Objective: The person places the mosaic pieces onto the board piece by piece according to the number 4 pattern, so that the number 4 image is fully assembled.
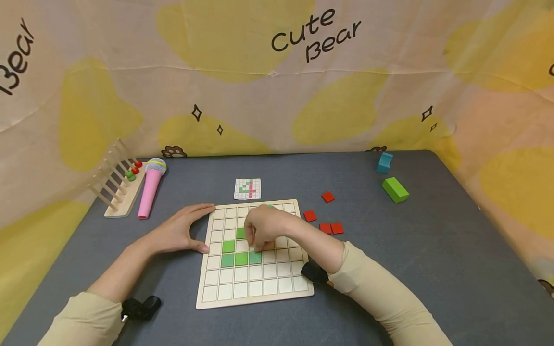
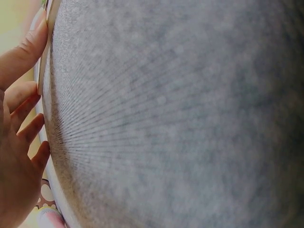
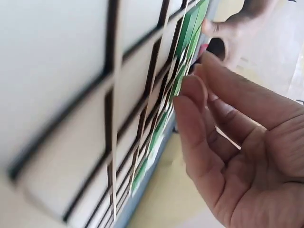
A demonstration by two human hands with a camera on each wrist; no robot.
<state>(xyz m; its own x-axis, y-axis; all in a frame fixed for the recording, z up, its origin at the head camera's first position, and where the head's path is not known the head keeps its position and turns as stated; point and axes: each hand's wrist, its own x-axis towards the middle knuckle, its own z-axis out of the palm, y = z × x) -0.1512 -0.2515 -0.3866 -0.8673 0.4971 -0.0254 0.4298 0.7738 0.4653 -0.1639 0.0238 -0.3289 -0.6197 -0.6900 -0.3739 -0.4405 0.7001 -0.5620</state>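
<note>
A wooden grid board (image 1: 255, 301) lies on the table with green square tiles (image 1: 241, 259) in some of its cells. My left hand (image 1: 175, 233) rests along the board's left edge, thumb and fingers spread and touching the rim; in the left wrist view the fingertips (image 2: 42, 121) meet that edge. Over the board's middle, my right hand (image 1: 268, 226) points down with bent fingers, fingertips right at the cells beside the green tiles. The right wrist view has its fingers (image 3: 190, 128) close together at the grid; I cannot tell whether a tile is between them.
Behind the board lies a small pattern card (image 1: 247, 189). Several red tiles (image 1: 309, 216) are scattered right of it. A pink microphone (image 1: 149, 192) and a pegged wooden rack (image 1: 123, 199) stand at left. Green (image 1: 395, 190) and blue (image 1: 384, 163) blocks are at back right.
</note>
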